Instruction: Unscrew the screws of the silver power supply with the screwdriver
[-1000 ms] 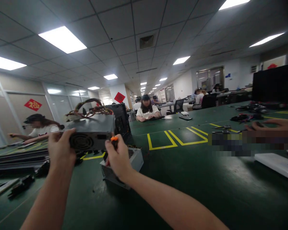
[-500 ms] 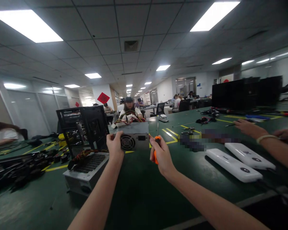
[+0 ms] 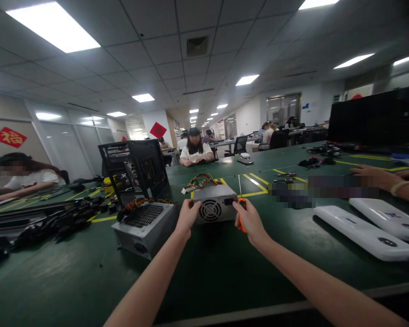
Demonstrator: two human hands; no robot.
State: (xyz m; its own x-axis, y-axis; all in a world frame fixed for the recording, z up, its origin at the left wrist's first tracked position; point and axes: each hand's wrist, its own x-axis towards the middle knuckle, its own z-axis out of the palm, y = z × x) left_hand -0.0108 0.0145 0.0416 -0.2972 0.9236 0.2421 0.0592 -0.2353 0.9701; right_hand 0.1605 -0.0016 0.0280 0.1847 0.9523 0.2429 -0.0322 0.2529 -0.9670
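A grey computer power supply [image 3: 214, 192] with a round fan grille is in front of me, bundled wires lying behind it. My left hand [image 3: 188, 217] is closed on its left edge, thumb and fingers pinching the casing. At the right end, my right hand [image 3: 250, 221] is wrapped around an orange-handled screwdriver [image 3: 241, 227], its thin shaft pointing up. The right fingers also touch or nearly touch the casing beside the socket. A second power supply [image 3: 146, 227] with a perforated top sits to the left, near a black open computer case [image 3: 153, 168].
Black cables and parts [image 3: 71, 215] lie along the left of the green table [image 3: 204, 281]. Two white devices [image 3: 364, 232] rest at right, near another person's hand [image 3: 375, 177]. Dark monitors [image 3: 364, 120] stand at the back right. A person [image 3: 196, 150] sits across the table.
The power supply has come down from a raised position, both hands moving with it. The person opposite now shows above it. My view has shifted somewhat to the left.
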